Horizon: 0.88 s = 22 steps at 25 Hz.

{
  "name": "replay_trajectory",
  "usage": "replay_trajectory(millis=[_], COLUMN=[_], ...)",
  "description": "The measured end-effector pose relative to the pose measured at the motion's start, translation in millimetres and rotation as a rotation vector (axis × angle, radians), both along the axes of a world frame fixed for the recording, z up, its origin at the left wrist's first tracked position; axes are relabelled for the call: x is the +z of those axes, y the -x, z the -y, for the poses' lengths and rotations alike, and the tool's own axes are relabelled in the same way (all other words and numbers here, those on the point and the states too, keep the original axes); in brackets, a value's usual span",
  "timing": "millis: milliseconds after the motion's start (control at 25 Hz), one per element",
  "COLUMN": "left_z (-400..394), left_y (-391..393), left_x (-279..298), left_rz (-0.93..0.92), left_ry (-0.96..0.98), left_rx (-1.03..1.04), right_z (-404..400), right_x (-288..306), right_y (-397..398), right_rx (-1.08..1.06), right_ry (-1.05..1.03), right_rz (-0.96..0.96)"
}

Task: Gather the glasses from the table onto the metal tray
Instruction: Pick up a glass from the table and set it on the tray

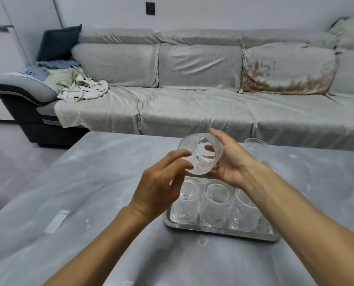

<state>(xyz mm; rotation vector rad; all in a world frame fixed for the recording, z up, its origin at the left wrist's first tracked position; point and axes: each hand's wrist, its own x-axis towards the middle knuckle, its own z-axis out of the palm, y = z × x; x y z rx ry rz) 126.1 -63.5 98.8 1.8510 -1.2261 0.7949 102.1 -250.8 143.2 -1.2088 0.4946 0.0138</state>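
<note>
A clear ribbed glass (201, 154) is held tilted in the air above the metal tray (223, 231), its mouth facing me. My right hand (229, 162) grips its right side, thumb over the rim. My left hand (161, 182) touches its left side with the fingertips. Three ribbed glasses stand upright in a row on the tray: left (185, 205), middle (215, 205), right (245, 213). One more glass (255, 145) stands on the grey table (89, 182) beyond my right hand, partly hidden by it.
A long sofa (192, 104) under a grey cover runs behind the table's far edge, with a heap of clothes (83, 89) at its left end. The table's left edge drops to the floor (17, 162).
</note>
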Motion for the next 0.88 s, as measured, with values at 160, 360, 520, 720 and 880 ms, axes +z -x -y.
replay_trajectory(millis=[160,360,520,720,880], left_z=[-7.2,-2.6,0.0,-0.9,-1.6], left_y=[-18.5,-46.5,-51.3,-49.7,-48.3], left_x=[-25.5,-81.0,-89.3,-93.7,-91.6], left_rz=[-0.693,-1.326,-1.375,-1.372,-1.323], left_ry=[0.350,0.115,0.144,0.133,0.121], left_rx=[0.197,0.245,0.230,0.219,0.241], right_z=[6.2,-14.4,-22.3,-28.0,-29.2], right_x=[-2.1,-35.8,-54.3,-60.8,-61.9], right_y=[-22.7,-39.7,-47.8,-50.6,-51.8], right_rx=[-0.158,0.028,0.113,0.109,0.107], right_ry=[0.615,1.135,1.157,1.172,1.230], right_rz=[0.094,0.082,0.027,0.002,-0.002])
